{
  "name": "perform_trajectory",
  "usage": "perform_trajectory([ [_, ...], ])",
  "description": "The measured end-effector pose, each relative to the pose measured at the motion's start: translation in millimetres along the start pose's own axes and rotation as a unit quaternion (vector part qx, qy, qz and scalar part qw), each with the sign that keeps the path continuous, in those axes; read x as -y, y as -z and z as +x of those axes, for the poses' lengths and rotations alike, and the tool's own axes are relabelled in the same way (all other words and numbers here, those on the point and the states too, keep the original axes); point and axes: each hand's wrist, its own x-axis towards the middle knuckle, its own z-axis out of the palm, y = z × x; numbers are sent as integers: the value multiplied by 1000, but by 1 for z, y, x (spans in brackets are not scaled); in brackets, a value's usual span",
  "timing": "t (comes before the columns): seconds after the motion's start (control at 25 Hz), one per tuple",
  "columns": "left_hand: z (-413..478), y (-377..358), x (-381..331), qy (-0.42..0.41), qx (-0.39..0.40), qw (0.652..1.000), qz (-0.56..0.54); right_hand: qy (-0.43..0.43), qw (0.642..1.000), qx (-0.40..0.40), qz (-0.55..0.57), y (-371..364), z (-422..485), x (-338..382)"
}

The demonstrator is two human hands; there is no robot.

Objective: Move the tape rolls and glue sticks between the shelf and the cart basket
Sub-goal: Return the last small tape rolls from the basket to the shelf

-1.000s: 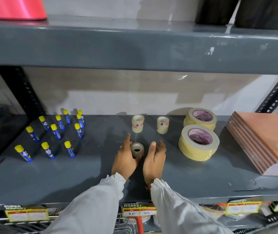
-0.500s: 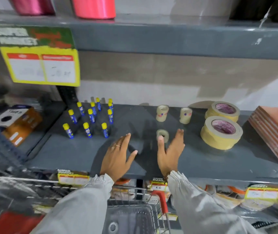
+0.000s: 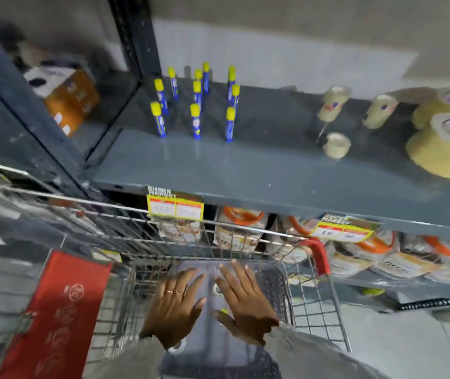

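While both hands hover low inside the cart basket (image 3: 294, 272), the state of play reads as follows:

Left hand: the left hand (image 3: 176, 305) is spread flat, palm down, fingers splayed, with nothing in it; rings show on two fingers.

Right hand: the right hand (image 3: 241, 299) is likewise spread wide and flat, just beside the left, holding nothing that can be seen.

Basket contents: between and under the two hands lies a small tape roll (image 3: 216, 289), only partly visible, and a spot of yellow-green near the right thumb that may be a glue-stick cap; blur makes this uncertain. A further round shape shows below the left wrist, unclear.

Glue sticks: nine or so glue sticks (image 3: 195, 119) stand upright on the shelf (image 3: 245, 170), well above and ahead of the hands, to the left-hand side.

Small tape: three small tape rolls (image 3: 336, 144) sit on the shelf ahead and to the right of the right hand, one nearer the front edge, two behind it.

Large tape: two large tape rolls (image 3: 445, 149) rest at the far right of the shelf, one behind the other.

Progress: judging by this layout, most stock is on the shelf and little lies in the basket, so either shelving is nearly finished or loading has barely begun; the direction cannot be told.

Remaining: whatever lies beneath the hands appears to be the next pick.
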Motion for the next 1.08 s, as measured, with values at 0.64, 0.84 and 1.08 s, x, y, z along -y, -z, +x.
perform_trajectory([
  [0.64,-62,-135,21,113,367,914,131,-118,955,261,-81,-128,49,-15],
  [0.84,-55,-124,18,141,305,941,47,-92,976,185,-72,-139,17,-18],
  [1.08,-47,-86,1,168,289,941,-54,-72,988,132,-43,-84,-11,12],
])
